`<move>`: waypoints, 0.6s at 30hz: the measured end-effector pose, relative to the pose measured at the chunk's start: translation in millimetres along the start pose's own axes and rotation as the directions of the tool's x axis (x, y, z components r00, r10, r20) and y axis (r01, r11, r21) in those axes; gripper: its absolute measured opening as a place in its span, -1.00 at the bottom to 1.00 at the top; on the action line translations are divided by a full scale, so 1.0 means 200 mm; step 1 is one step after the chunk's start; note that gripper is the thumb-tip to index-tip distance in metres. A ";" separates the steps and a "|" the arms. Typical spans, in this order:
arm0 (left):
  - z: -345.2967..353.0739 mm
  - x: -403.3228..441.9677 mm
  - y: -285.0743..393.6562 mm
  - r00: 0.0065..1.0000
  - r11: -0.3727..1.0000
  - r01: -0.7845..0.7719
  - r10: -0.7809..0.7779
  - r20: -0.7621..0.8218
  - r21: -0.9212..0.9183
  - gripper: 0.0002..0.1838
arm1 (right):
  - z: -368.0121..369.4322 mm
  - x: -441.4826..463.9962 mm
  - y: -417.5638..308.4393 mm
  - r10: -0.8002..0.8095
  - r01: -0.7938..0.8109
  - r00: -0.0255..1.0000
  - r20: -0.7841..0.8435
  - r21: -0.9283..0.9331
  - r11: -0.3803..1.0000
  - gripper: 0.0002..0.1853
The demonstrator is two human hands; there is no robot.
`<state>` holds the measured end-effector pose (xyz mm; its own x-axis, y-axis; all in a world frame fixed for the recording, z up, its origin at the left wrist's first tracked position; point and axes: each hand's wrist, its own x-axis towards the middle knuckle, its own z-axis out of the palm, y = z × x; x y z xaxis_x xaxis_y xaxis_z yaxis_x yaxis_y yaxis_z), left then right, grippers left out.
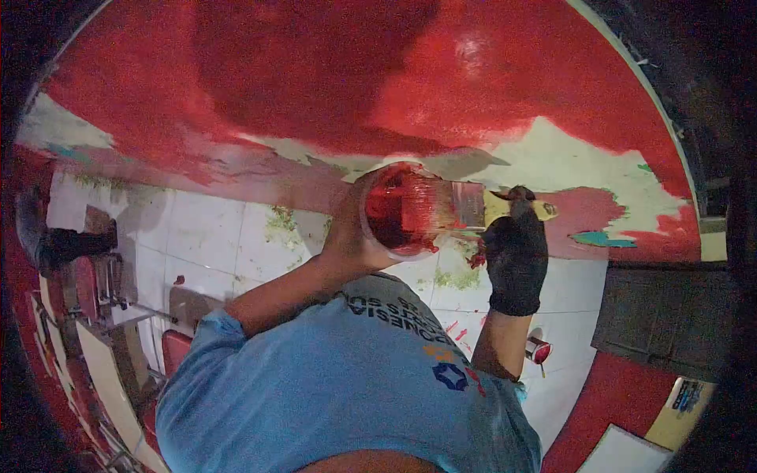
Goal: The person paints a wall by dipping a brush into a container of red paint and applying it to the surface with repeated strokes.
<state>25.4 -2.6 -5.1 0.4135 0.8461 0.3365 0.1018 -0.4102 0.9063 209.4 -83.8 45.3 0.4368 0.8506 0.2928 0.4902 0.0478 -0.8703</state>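
Left: my left hand gripped the paint tub, mouth up, before the wall's patchy lower edge | Right: my right hand held the brush by its handle, bristles at the tub's mouth, probably so drips fell inside.

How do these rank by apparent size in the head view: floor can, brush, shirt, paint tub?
1. Shirt
2. Paint tub
3. Brush
4. Floor can

Light-blue printed shirt; black right-hand glove.
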 end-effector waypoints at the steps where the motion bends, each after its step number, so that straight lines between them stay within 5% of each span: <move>1: 0.00 0.00 0.00 1.000 0.996 -0.016 0.016 -0.008 0.086 0.00 | 0.02 0.00 -0.03 0.183 -0.176 0.983 -0.002 0.256 0.951 -0.71; 2: -0.01 0.01 0.01 1.000 0.996 -0.023 0.023 -0.003 0.088 0.00 | 0.03 0.00 -0.01 0.352 -0.307 0.931 0.098 0.731 0.609 -0.76; 6: -0.01 0.02 0.04 0.999 0.991 0.020 -0.023 0.025 0.129 0.08 | 0.01 -0.03 0.07 0.356 -0.343 0.918 0.174 0.799 0.493 -0.78; 8: -0.01 0.02 0.04 0.999 0.989 0.039 -0.043 0.020 0.145 0.08 | 0.03 -0.01 0.06 0.256 -0.301 0.929 0.267 0.948 0.105 -0.78; 9: -0.02 0.02 0.04 0.998 0.983 -0.043 0.050 -0.032 0.180 0.05 | 0.05 -0.01 0.04 0.253 -0.300 0.930 0.266 0.948 0.103 -0.78; 11: -0.03 0.02 0.02 0.986 0.967 -0.124 0.145 -0.081 0.221 0.02 | 0.09 0.00 -0.03 0.417 -0.127 0.908 -0.026 0.934 0.335 -0.79; 12: -0.04 0.01 0.00 0.998 0.997 -0.007 0.012 -0.069 0.075 0.02 | 0.08 0.00 -0.01 0.415 -0.127 0.909 -0.024 0.935 0.332 -0.79; 13: -0.05 0.00 -0.02 0.992 0.991 0.116 -0.118 -0.037 -0.070 0.02 | 0.08 0.00 0.02 0.120 0.018 0.954 -0.276 0.450 0.893 -0.76; 14: -0.07 -0.01 -0.01 0.992 0.991 0.114 -0.117 -0.038 -0.068 0.02 | 0.08 0.00 0.05 -0.270 0.195 0.927 -0.259 -0.282 0.939 -0.73; 17: -0.13 -0.05 -0.02 0.992 0.993 0.055 -0.067 -0.105 -0.109 0.03 | 0.16 -0.03 0.08 -0.056 0.053 0.913 -0.405 -0.019 0.998 -0.74; 18: -0.15 -0.06 -0.05 0.988 0.991 0.089 -0.101 -0.121 -0.096 0.02 | 0.19 -0.02 0.05 -0.110 0.049 0.926 -0.363 -0.173 0.984 -0.78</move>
<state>-7.4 0.7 -11.1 0.2884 0.9180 0.2721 0.0508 -0.2984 0.9531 184.6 -66.9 20.8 0.6240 0.5921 0.5099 0.6339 -0.0021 -0.7734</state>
